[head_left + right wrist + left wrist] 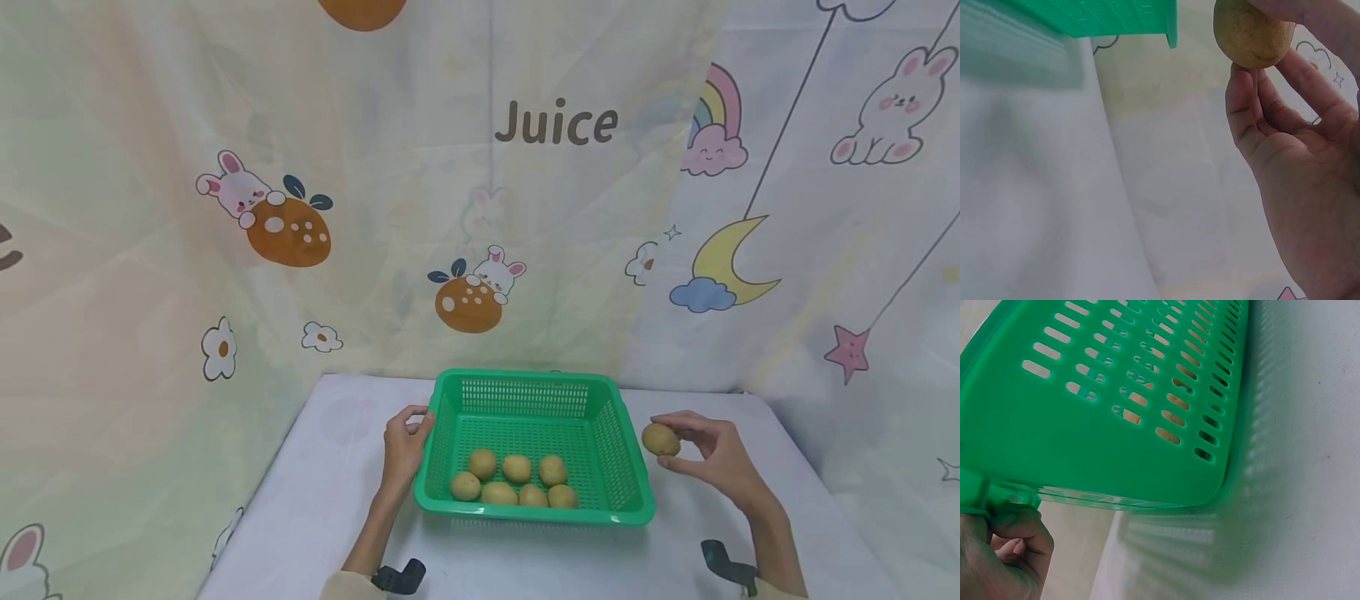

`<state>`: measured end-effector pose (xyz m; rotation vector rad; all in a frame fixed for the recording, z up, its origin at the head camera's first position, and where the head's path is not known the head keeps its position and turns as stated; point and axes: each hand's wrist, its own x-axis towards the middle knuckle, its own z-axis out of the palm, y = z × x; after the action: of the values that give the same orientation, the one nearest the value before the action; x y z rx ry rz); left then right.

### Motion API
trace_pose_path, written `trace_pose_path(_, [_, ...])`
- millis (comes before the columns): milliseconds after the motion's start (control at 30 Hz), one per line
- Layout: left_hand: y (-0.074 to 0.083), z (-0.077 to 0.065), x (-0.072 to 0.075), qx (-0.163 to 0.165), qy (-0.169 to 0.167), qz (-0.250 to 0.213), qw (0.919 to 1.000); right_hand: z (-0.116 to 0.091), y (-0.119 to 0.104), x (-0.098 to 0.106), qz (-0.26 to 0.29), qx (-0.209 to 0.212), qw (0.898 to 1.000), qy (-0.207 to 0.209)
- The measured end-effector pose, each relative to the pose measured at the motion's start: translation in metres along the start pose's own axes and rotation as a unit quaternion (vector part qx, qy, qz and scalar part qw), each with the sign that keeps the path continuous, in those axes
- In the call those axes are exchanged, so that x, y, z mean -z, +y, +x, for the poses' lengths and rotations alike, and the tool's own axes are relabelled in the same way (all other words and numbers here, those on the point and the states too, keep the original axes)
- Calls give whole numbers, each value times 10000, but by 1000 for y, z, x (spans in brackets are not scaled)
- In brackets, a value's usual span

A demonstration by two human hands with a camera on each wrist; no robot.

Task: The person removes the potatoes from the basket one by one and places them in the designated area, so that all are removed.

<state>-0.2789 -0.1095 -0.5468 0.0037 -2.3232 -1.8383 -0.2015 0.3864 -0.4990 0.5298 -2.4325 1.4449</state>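
A green plastic basket [540, 515] with slotted walls stands in the middle of the table. Several potatoes [516, 468] lie inside it, gathered along its near side. My left hand [405, 442] grips the basket's left rim, thumb and curled fingers at the edge; the left wrist view shows this hand [1007, 556] under the rim's corner. To the right of the basket, my right hand [712, 454] pinches one potato [660, 439] between thumb and fingers, held up apart from the rim. The right wrist view shows that potato [1252, 34] close up at the fingertips.
The basket stands on a white-covered table [337, 467]. Behind and beside the table hangs a printed cloth [555, 208] with rabbits, fruit and a moon. Dark straps [401, 577] sit on both wrists.
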Motion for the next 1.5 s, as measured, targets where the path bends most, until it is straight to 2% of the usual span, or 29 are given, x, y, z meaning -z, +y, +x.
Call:
trace_pose_path(300, [-2,-1,-2,-152,-19,-37,9999,0,3,1,8,-36,9999,108])
trace_pose_path(900, [-1,0,-1,10,-25,-87,10000,-1,23,5,26,-175,9997,170])
trace_pose_path(1500, [1,1,0,21,-27,-130,9999,2,38,0,-448,-379,9982,150])
